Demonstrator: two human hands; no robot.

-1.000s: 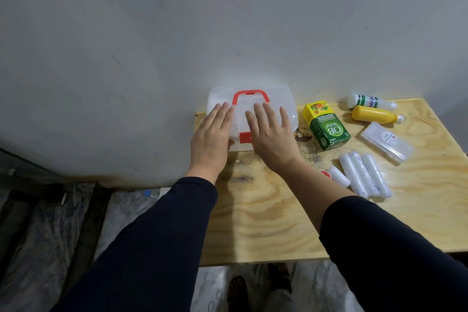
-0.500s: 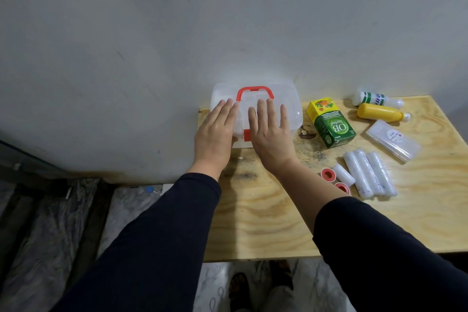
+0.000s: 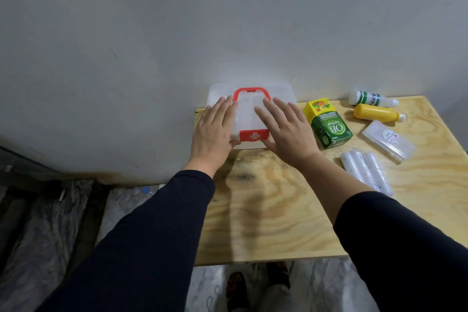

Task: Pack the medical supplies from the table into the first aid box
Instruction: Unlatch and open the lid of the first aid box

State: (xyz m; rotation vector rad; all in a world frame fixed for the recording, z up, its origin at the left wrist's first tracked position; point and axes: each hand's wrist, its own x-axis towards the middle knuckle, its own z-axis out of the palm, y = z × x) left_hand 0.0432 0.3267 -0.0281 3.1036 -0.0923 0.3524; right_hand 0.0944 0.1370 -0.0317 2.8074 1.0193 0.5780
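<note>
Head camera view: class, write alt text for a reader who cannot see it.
Two bare hands, left hand and right hand, lie flat on a closed clear first aid box with a red latch. Supplies lie unpacked to its right on the wooden table.

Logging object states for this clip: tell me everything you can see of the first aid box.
The first aid box is a translucent, rounded plastic case with a red handle folded flat on its lid and a red latch bearing a white cross at the front. The lid is shut. It lies flat at the table's back left corner, against the wall. The left hand and right hand lie open, palms down, on either side of the latch. Nothing can be made out inside it.
</note>
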